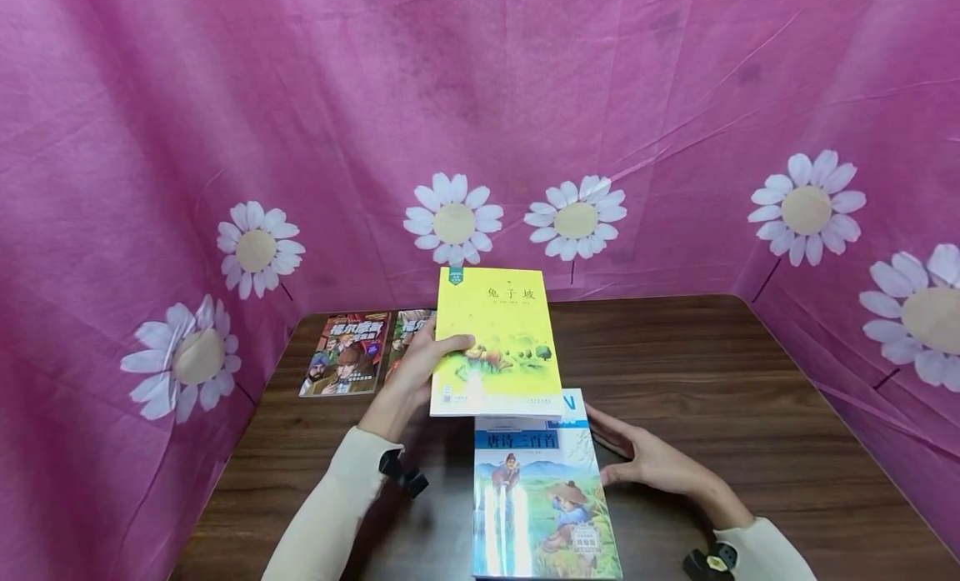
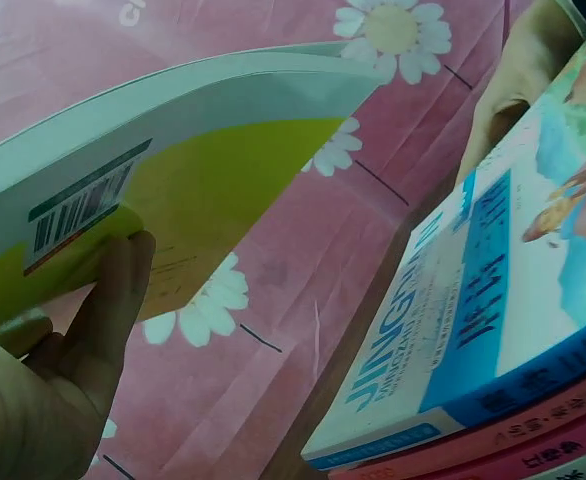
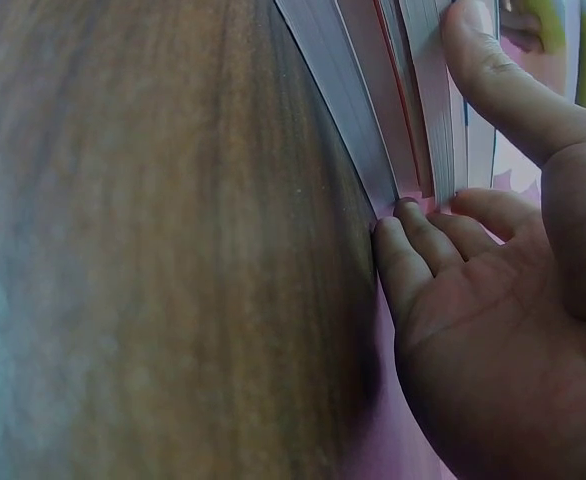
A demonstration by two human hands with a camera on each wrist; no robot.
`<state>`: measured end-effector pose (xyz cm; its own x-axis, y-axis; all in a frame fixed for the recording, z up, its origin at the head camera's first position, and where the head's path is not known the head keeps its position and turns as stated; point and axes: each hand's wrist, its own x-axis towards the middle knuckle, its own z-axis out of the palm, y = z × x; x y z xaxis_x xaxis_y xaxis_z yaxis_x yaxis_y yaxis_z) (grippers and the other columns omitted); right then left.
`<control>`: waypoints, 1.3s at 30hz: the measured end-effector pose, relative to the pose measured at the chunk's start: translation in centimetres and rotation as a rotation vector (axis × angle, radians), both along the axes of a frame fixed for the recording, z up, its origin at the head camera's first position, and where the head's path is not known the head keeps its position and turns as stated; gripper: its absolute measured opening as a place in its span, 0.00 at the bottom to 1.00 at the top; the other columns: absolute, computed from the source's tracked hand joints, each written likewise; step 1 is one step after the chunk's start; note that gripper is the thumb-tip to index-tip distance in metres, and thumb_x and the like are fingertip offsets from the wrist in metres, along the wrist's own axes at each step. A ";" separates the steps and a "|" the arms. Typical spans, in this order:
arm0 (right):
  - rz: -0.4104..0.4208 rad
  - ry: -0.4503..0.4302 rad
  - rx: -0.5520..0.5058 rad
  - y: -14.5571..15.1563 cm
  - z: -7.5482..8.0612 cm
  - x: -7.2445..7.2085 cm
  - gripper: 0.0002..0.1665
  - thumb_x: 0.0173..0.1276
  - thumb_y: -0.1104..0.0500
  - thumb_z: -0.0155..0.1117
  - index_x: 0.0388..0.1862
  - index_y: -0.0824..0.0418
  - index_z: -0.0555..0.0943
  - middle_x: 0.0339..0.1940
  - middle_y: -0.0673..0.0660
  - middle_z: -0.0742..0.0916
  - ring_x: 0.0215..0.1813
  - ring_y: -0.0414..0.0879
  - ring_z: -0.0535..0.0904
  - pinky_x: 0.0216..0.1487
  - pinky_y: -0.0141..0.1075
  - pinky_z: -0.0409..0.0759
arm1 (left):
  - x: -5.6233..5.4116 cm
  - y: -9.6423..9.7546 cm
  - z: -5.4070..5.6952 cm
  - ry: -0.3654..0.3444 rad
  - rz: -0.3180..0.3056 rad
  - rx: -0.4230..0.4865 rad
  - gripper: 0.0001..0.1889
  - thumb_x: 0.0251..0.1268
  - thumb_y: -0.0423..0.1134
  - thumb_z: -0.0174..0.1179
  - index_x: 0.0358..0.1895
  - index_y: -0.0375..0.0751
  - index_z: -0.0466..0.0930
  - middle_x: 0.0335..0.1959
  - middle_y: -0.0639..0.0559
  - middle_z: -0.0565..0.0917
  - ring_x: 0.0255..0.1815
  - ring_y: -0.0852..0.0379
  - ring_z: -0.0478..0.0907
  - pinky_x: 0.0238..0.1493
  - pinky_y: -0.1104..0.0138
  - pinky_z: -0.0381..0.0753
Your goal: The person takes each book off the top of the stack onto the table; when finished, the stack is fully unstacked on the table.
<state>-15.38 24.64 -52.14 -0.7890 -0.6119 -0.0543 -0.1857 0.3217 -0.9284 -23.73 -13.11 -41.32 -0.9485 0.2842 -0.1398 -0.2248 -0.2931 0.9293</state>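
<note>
My left hand (image 1: pixel 414 374) grips a yellow paperback book (image 1: pixel 498 318) by its left side, thumb on the front cover and fingers behind. In the left wrist view, the book's back cover (image 2: pixel 238 170) with a barcode faces the camera, its pages bowing slightly. Below and nearer to me lies a stack of several books, topped by one with a blue-and-green illustrated cover (image 1: pixel 536 489). The yellow book overlaps the top of that stack in the head view. My right hand (image 1: pixel 656 460) rests against the stack's right side, fingertips at the far corner and thumb along the page edges (image 3: pixel 428 100).
Two books with dark comic-style covers lie side by side at the back left: one in full view (image 1: pixel 345 356), the other (image 1: pixel 408 323) partly hidden by the left hand and yellow book. A pink cloth (image 1: pixel 480 89) with daisies hangs behind the dark wooden table (image 1: pixel 675 356).
</note>
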 end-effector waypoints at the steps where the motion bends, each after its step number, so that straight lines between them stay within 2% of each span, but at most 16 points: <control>1: -0.001 0.001 0.001 0.0 0.0 0.0 0.60 0.71 0.56 0.75 0.90 0.56 0.48 0.89 0.70 0.55 0.75 0.15 0.56 0.71 0.17 0.64 | -0.2 0.0 0.0 -0.011 -0.009 0.017 0.31 0.73 0.30 0.63 0.75 0.50 0.66 0.51 0.48 0.90 0.44 0.51 0.93 0.45 0.57 0.94; 7: -0.002 0.013 0.005 0.0 0.0 0.0 0.60 0.71 0.55 0.75 0.90 0.55 0.49 0.89 0.70 0.55 0.76 0.16 0.55 0.71 0.16 0.63 | -1.7 0.1 -0.2 -0.056 -0.071 0.101 0.30 0.79 0.32 0.58 0.79 0.57 0.64 0.56 0.47 0.89 0.49 0.50 0.92 0.49 0.54 0.93; 10: -0.004 0.020 0.009 0.0 0.1 0.0 0.60 0.71 0.56 0.75 0.90 0.56 0.49 0.89 0.70 0.55 0.76 0.16 0.55 0.71 0.16 0.63 | -2.4 0.3 -0.2 -0.069 -0.083 0.125 0.30 0.82 0.33 0.56 0.80 0.61 0.64 0.57 0.46 0.88 0.50 0.49 0.92 0.49 0.53 0.93; 14: -0.003 0.019 0.007 0.0 0.2 0.0 0.60 0.71 0.56 0.75 0.90 0.57 0.49 0.89 0.70 0.55 0.77 0.16 0.55 0.71 0.16 0.62 | -3.6 0.6 -0.5 -0.080 -0.049 0.119 0.30 0.81 0.33 0.56 0.79 0.63 0.65 0.57 0.45 0.88 0.50 0.49 0.92 0.49 0.52 0.94; 22: 0.000 0.010 0.001 0.0 0.0 0.0 0.60 0.71 0.56 0.75 0.90 0.55 0.48 0.89 0.70 0.55 0.77 0.17 0.55 0.71 0.16 0.62 | -6.0 0.8 -1.6 -0.120 0.001 0.076 0.29 0.79 0.34 0.58 0.77 0.61 0.68 0.58 0.43 0.87 0.49 0.48 0.92 0.49 0.53 0.93; 28: -0.006 0.013 0.005 0.0 0.1 0.1 0.59 0.71 0.56 0.75 0.90 0.55 0.49 0.89 0.70 0.54 0.76 0.17 0.56 0.71 0.16 0.62 | -7.5 1.0 -2.2 -0.115 -0.038 0.068 0.28 0.79 0.34 0.59 0.76 0.62 0.69 0.61 0.42 0.86 0.50 0.47 0.92 0.50 0.53 0.93; 34: -0.011 0.008 0.003 -0.1 0.1 0.2 0.59 0.71 0.56 0.75 0.90 0.55 0.49 0.89 0.70 0.55 0.77 0.17 0.56 0.72 0.16 0.61 | -8.6 1.2 -2.6 -0.166 -0.064 0.111 0.29 0.79 0.32 0.58 0.76 0.62 0.70 0.63 0.42 0.85 0.52 0.46 0.92 0.51 0.50 0.93; 39: -0.009 0.004 0.002 -0.1 0.1 0.2 0.59 0.71 0.56 0.75 0.90 0.54 0.49 0.89 0.70 0.55 0.76 0.16 0.56 0.72 0.16 0.62 | -9.4 1.3 -2.9 -0.164 -0.077 0.056 0.30 0.78 0.32 0.59 0.78 0.58 0.69 0.62 0.41 0.86 0.49 0.47 0.92 0.49 0.52 0.94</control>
